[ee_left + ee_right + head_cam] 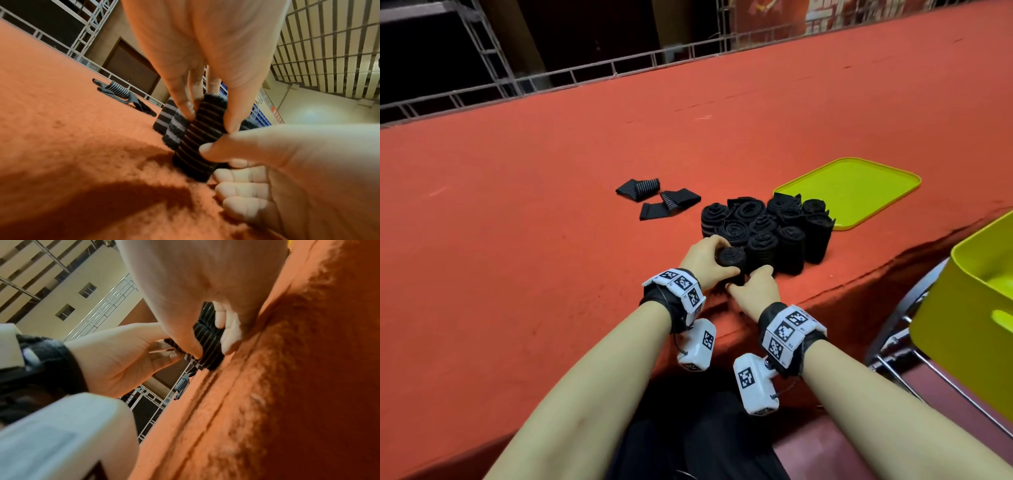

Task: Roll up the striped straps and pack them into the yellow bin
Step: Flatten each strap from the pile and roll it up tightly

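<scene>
Both hands hold one rolled black strap with thin grey stripes (pixel 731 260) standing on end on the red felt table. My left hand (pixel 707 262) curls round its upper part, fingers and thumb gripping the roll (pixel 202 129). My right hand (pixel 751 291) pinches its lower part near the table (pixel 209 344). Behind it stands a tight cluster of several rolled straps (pixel 767 229). Two unrolled striped straps (pixel 657 197) lie flat further back left. The yellow bin (pixel 969 308) sits off the table's edge at the right.
A flat yellow-green lid (pixel 852 190) lies on the table behind the cluster. The table's front edge (pixel 859 284) runs diagonally near my hands. A metal chair frame (pixel 900 335) holds the bin. A metal railing (pixel 585 75) lines the far side.
</scene>
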